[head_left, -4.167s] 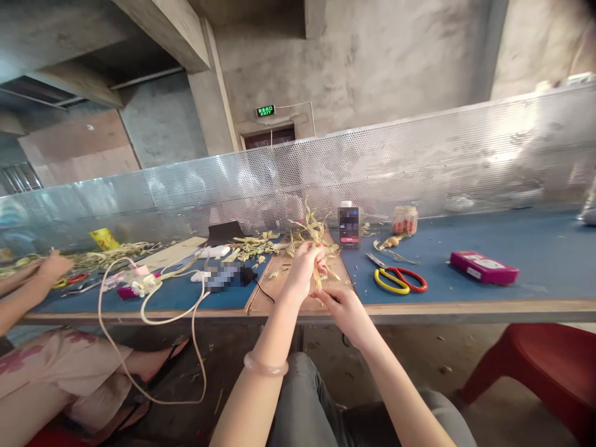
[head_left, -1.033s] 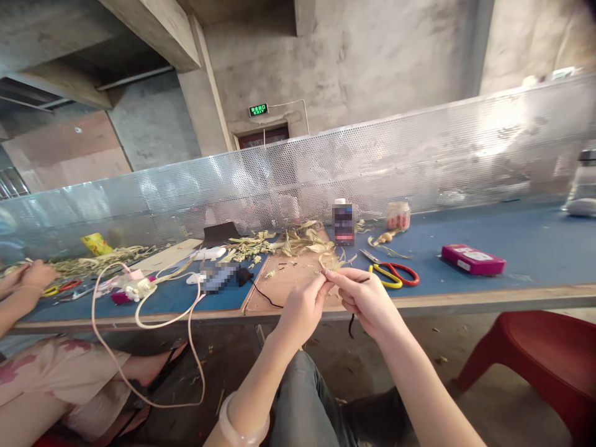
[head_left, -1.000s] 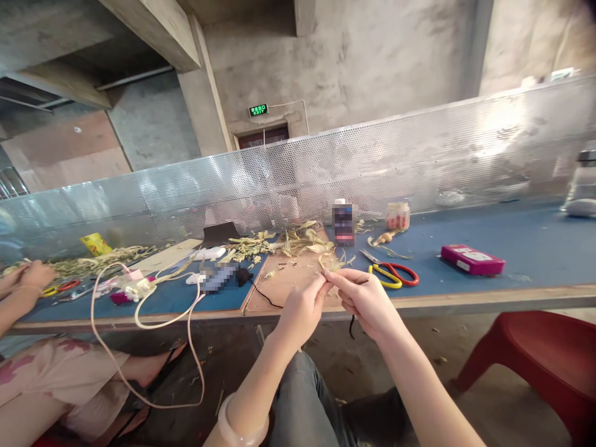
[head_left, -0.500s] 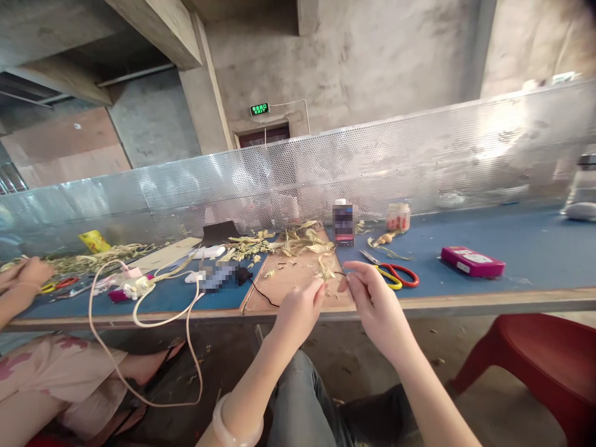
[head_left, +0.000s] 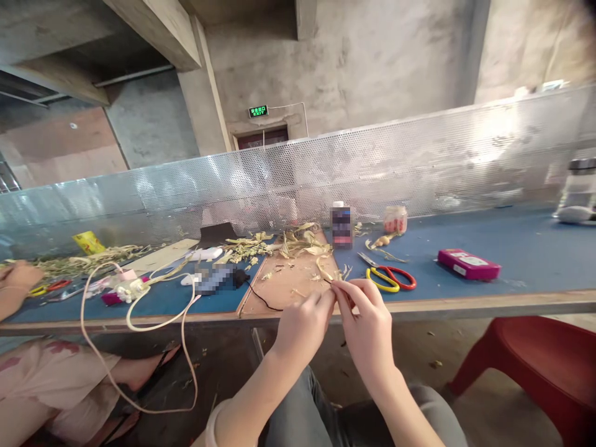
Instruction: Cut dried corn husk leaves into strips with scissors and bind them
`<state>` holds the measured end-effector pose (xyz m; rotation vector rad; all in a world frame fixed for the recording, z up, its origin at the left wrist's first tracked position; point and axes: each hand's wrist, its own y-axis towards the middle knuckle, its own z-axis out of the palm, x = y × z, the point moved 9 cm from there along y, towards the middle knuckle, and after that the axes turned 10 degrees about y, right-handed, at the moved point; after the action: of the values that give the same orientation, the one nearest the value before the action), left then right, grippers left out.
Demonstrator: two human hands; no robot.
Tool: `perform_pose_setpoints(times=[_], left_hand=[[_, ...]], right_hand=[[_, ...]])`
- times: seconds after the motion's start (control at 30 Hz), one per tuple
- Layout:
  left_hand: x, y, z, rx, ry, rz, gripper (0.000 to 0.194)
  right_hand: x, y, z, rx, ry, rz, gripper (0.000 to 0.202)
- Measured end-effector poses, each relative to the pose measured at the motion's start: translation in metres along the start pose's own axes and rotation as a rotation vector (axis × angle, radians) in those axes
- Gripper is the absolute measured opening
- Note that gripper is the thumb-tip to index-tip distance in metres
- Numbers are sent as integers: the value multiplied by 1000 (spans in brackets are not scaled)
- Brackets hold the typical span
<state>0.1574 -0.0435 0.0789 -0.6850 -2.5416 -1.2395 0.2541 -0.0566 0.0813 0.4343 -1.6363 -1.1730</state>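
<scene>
A thin dried husk strip [head_left: 336, 287] is pinched between the fingertips of the left hand [head_left: 300, 323] and the right hand [head_left: 367, 323]; both grips are clenched on it, just above the near edge of the counter [head_left: 512, 248]. Beyond the grip, loose husk scraps [head_left: 302, 239] are scattered. To its right, yellow-and-red scissors [head_left: 388, 278] and a pink box [head_left: 468, 264] are placed. Far beyond, "EXIT" is read on a green sign [head_left: 258, 112].
</scene>
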Motion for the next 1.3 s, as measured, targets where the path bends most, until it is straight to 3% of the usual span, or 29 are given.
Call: perform_pose_setpoints(times=[0.1, 0.2, 0.37, 0.63, 0.97, 1.2, 1.3], left_hand=[[0, -1, -5, -95, 5, -7, 19], [4, 1, -8, -180, 27, -25, 19], [13, 6, -7, -260, 59, 5, 21], [13, 11, -7, -247, 70, 62, 25], [11, 5, -19, -415, 1, 112, 16], [11, 4, -27, -481, 39, 164, 16], [16, 3, -30, -487, -14, 125, 16]], right_hand=[[-12, 1, -3, -59, 125, 192, 13], [-26, 4, 2, -79, 352, 394, 25], [-35, 11, 12, -69, 522, 490, 45], [-41, 17, 15, 17, 507, 541, 62], [-27, 24, 10, 91, 360, 469, 65], [-19, 25, 6, 23, 267, 393, 65], [-16, 22, 6, -2, 256, 353, 59]])
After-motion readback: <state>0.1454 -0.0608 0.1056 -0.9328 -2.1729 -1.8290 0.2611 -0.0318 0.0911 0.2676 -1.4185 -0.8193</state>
